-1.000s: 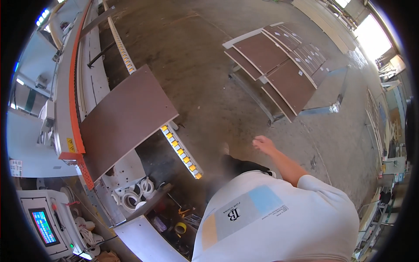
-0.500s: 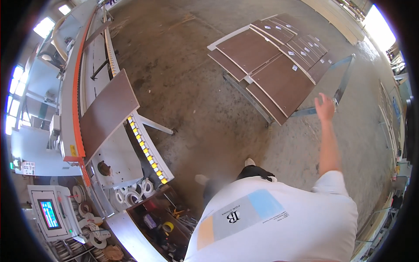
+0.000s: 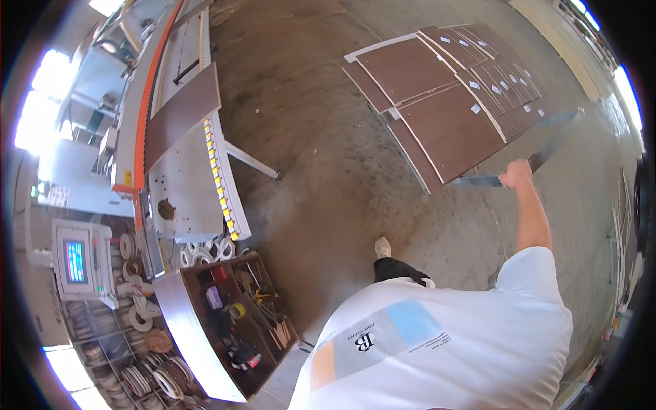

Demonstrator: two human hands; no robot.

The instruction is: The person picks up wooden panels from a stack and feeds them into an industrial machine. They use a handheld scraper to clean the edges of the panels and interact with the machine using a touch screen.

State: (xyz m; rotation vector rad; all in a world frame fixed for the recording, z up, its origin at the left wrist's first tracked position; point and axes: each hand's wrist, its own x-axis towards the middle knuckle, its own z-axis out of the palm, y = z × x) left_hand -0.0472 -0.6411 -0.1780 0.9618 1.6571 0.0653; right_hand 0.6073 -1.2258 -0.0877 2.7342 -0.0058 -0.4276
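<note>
My right hand (image 3: 517,174) is closed on the near corner of a grey metal cart frame (image 3: 478,181), with the arm stretched forward and to the right. Brown flat panels (image 3: 451,130) with pale edges lie in overlapping layers on this cart, several of them bearing small white labels. The hand is just to the right of the nearest panels, apart from them. My left hand is out of view.
At left stands a long machine (image 3: 220,178) with an orange strip and yellow-white rollers, a brown panel (image 3: 183,113) lying on it. Nearer are a screen console (image 3: 75,260), an open box of tools (image 3: 198,335) and rolls of edging (image 3: 167,376). Long boards (image 3: 557,44) lie far right.
My right hand has gone from open above the cart frame's corner to closed on it. The panel on the machine has slid farther away along it. My view has shifted too.
</note>
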